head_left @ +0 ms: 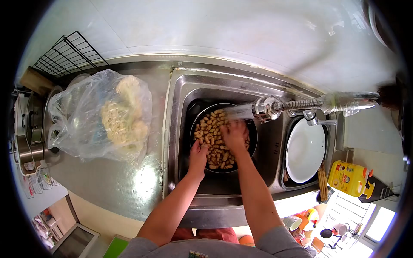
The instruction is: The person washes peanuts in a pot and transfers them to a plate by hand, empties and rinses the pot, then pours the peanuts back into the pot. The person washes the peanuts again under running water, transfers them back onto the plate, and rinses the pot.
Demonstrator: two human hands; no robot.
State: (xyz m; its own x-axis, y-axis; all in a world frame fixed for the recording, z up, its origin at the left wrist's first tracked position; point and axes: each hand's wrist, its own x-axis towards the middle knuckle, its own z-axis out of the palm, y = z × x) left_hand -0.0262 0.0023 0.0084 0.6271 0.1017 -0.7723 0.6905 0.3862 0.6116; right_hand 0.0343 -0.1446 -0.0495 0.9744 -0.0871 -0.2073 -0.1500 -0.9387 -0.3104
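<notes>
Many unshelled peanuts (221,159) lie in a round, dark-sided pan (257,139) with a thin light rim, inside the left sink basin (269,165). My right hand (234,136) rests on the peanuts with its fingers apart, slightly blurred, holding nothing visible. Water from the faucet head (264,109) streams down beside its fingers. Over the pan's near left edge, my left hand (198,158) has bent fingers close together among the peanuts. Its fingertips are partly hidden, and I cannot make out what they grip.
A clear plastic bag (81,124) with pale contents sits on the steel counter (116,182) at left. A white basin (305,150) stands in the right sink section. Beside it are chopsticks (322,182) and a yellow jug (349,178). A black wire rack (71,53) leans at back left.
</notes>
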